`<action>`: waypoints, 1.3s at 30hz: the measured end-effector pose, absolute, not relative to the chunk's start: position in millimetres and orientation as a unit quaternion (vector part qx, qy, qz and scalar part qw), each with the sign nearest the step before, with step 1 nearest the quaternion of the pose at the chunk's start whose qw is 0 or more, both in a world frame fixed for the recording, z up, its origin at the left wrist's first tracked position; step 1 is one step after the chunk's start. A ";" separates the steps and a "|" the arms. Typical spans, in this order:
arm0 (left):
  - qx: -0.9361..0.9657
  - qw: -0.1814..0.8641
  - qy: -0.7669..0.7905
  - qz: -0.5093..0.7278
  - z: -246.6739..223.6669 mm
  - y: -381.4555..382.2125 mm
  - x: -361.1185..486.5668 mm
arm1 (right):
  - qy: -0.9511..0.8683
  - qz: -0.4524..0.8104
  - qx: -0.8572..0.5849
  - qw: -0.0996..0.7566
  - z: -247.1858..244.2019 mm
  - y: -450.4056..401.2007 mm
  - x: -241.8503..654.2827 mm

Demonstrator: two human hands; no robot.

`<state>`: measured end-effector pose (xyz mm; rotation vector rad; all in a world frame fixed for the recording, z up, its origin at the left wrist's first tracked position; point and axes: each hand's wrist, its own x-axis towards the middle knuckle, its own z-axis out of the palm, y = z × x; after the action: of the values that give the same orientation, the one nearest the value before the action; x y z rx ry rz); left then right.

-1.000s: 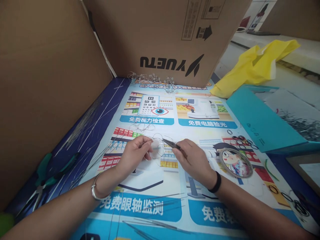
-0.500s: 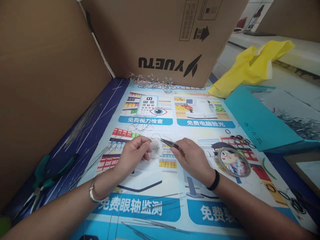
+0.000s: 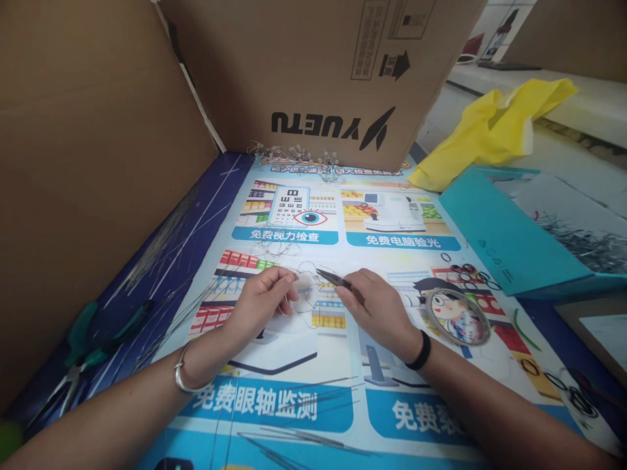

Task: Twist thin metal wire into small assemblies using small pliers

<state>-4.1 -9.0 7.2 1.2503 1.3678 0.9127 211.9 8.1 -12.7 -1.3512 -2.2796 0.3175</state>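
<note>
Near the middle of the poster, my left hand (image 3: pixel 269 294) pinches a thin looped wire (image 3: pixel 313 313) between thumb and fingers. My right hand (image 3: pixel 375 303) is wrapped round dark long-nosed pliers (image 3: pixel 333 278), whose tips point left and touch or nearly touch the upper part of the wire loops. Whether the jaws grip the wire is too small to tell. A small gap separates the two hands. Just beyond my left hand, more curled wire (image 3: pixel 277 248) lies on the poster (image 3: pixel 350 261).
Cardboard walls (image 3: pixel 313 78) stand at the back and left. Green-handled pliers (image 3: pixel 81 352) and straight wires (image 3: pixel 161 245) lie left. On the right are a round clear dish (image 3: pixel 458 318), black rings (image 3: pixel 470 277), a teal folder (image 3: pixel 509 241) and a yellow cloth (image 3: pixel 484 130).
The pliers in my right hand have shifted very slightly, and the wire loops have turned a little. My left hand has barely moved.
</note>
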 end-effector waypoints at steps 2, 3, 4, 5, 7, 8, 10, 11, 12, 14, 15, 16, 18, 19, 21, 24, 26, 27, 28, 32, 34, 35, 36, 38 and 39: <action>0.528 0.511 0.568 0.370 6.7 -8.8 -4.5 | -0.819 0.149 -0.487 0.262 -11.0 8.4 212.5; 0.534 0.508 0.568 0.365 6.3 -9.0 -4.3 | -0.811 0.173 -0.485 0.277 -9.9 8.4 212.4; 0.541 0.505 0.569 0.358 5.9 -9.6 -3.8 | -0.801 0.201 -0.484 0.291 -8.6 8.3 211.8; 0.549 0.502 0.570 0.348 5.5 -10.4 -3.1 | -0.788 0.231 -0.483 0.304 -7.1 8.1 210.6; 0.564 0.501 0.572 0.323 4.3 -13.0 -1.1 | -0.759 0.294 -0.483 0.323 -3.8 7.2 207.0; 0.571 0.503 0.570 0.309 3.5 -14.3 -0.1 | -0.747 0.323 -0.480 0.328 -2.2 6.6 204.7; 0.582 0.515 0.559 0.290 1.9 -16.6 1.5 | -0.733 0.369 -0.467 0.331 0.3 5.4 200.3; 0.585 0.523 0.550 0.285 1.2 -17.3 1.9 | -0.728 0.386 -0.461 0.330 1.1 4.8 198.6; 0.589 0.531 0.539 0.283 0.6 -17.6 2.0 | -0.723 0.401 -0.457 0.328 1.5 4.3 197.2; 0.599 0.540 0.516 0.288 -0.2 -17.3 1.6 | -0.710 0.428 -0.456 0.325 1.0 3.5 195.7; 0.603 0.540 0.508 0.296 -0.4 -16.9 1.3 | -0.703 0.438 -0.456 0.325 0.4 3.2 195.5; 0.603 0.538 0.503 0.305 -0.4 -16.4 1.1 | -0.699 0.445 -0.456 0.326 -0.4 2.9 195.5; 0.593 0.538 0.503 0.326 -0.2 -15.4 1.0 | -0.695 0.444 -0.455 0.334 -1.6 2.0 195.6; 0.582 0.542 0.505 0.336 -0.2 -15.0 1.0 | -0.696 0.439 -0.456 0.340 -2.0 1.3 195.6; 0.560 0.551 0.508 0.353 -0.3 -14.3 1.2 | -0.696 0.430 -0.458 0.348 -2.2 -0.1 195.4; 0.532 0.567 0.506 0.373 -1.5 -13.2 1.2 | -0.683 0.446 -0.458 0.353 -2.0 -1.6 195.0; 0.517 0.581 0.502 0.379 -2.6 -12.4 1.1 | -0.663 0.478 -0.447 0.364 -2.7 -1.6 195.1; 0.512 0.589 0.498 0.379 -3.0 -12.2 1.1 | -0.648 0.500 -0.438 0.370 -3.3 -1.3 195.3; 0.510 0.595 0.493 0.379 -3.3 -12.0 1.2 | -0.630 0.527 -0.427 0.379 -4.2 -0.9 195.5; 0.509 0.636 0.437 0.381 -2.9 -12.4 2.5 | -0.513 0.639 -0.386 0.423 -8.7 0.9 196.3; 0.510 0.663 0.401 0.374 -2.0 -13.2 3.3 | -0.465 0.670 -0.377 0.438 -9.8 1.4 196.6; 0.513 0.672 0.388 0.367 -1.6 -13.6 3.7 | -0.454 0.677 -0.376 0.442 -9.9 1.5 196.6; 0.520 0.676 0.381 0.358 -1.3 -14.1 3.9 | -0.449 0.678 -0.375 0.445 -9.7 1.4 196.5; 0.540 0.671 0.378 0.339 -1.3 -14.9 4.0 | -0.446 0.672 -0.381 0.453 -8.4 0.8 195.7; 0.551 0.665 0.380 0.330 -1.6 -15.1 3.9 | -0.443 0.666 -0.387 0.459 -7.6 0.3 195.1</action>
<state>3.9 -15.1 -1.6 1.2441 0.8588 0.7453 195.1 0.3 -7.6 -0.9535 -1.0900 1.6415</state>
